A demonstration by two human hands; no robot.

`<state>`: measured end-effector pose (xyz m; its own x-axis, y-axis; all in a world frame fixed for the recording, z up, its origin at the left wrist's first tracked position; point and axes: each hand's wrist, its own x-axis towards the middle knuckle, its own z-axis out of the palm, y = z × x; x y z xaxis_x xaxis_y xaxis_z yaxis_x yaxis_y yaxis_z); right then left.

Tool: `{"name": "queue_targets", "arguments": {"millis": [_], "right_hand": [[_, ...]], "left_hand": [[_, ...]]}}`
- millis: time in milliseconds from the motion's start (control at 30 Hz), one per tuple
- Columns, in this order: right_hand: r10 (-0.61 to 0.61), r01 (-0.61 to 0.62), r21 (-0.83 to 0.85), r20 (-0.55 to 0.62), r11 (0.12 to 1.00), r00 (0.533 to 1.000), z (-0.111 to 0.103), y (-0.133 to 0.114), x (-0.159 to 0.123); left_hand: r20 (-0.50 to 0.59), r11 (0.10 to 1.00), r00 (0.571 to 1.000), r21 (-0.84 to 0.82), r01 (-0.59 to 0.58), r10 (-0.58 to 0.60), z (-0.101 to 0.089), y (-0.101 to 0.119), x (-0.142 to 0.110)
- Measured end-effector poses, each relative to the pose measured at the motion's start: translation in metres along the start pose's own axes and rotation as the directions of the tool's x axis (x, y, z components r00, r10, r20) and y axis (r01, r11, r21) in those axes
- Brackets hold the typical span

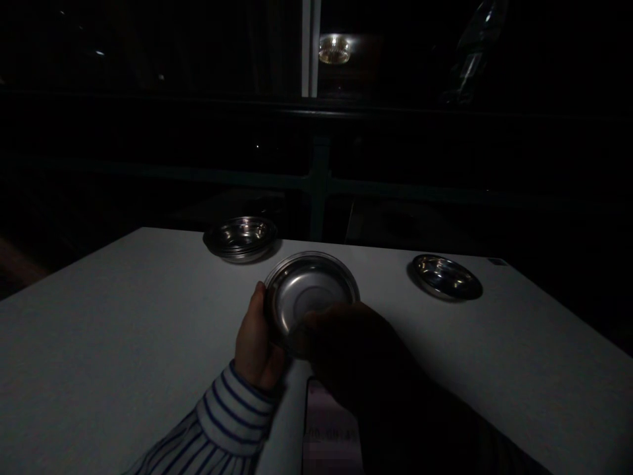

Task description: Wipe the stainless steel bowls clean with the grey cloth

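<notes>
A shallow round stainless steel bowl [316,280] is tilted toward me above the white table. My left hand [257,343], in a striped cuff, grips its left side, with the thumb along the rim. In deep shadow, my right hand [346,346] reaches over the near part of the bowl. Its fingers look closed at the inner surface, around something dark that I cannot make out. Beneath my hands lies a phone [329,429] with a timer on its screen, partly covered by the right arm.
On the white table [123,343], a stack of steel bowls [241,239] stands at the back left. A single steel bowl [446,277] sits at the back right. Behind the far edge is a dark window with a frame post [310,49] and a clear bottle [472,59].
</notes>
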<state>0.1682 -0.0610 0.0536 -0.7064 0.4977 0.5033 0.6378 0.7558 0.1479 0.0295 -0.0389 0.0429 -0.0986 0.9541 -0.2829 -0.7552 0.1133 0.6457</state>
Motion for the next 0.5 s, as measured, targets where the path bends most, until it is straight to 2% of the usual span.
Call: {"name": "queue_targets", "arguments": {"millis": [67,233,367,500], "right_hand": [[-0.021,0.022,0.009,-0.017,1.0,1.0,0.001,0.0,0.001],[-0.009,0.008,-0.013,-0.1,1.0,0.995,-0.013,0.009,0.0],[-0.034,0.033,-0.006,-0.155,0.999,0.987,-0.01,0.01,0.0],[-0.004,0.003,-0.019,-0.069,1.0,0.998,-0.007,0.012,0.0]], "left_hand": [[0.0,1.0,1.0,-0.009,0.028,-0.028,0.002,0.0,-0.001],[-0.024,0.999,1.0,-0.036,0.002,-0.003,0.0,0.001,0.0],[0.005,0.999,1.0,-0.039,-0.02,0.02,-0.001,0.0,0.0],[-0.007,0.999,0.999,-0.028,-0.047,0.046,-0.002,0.002,0.0]]}}
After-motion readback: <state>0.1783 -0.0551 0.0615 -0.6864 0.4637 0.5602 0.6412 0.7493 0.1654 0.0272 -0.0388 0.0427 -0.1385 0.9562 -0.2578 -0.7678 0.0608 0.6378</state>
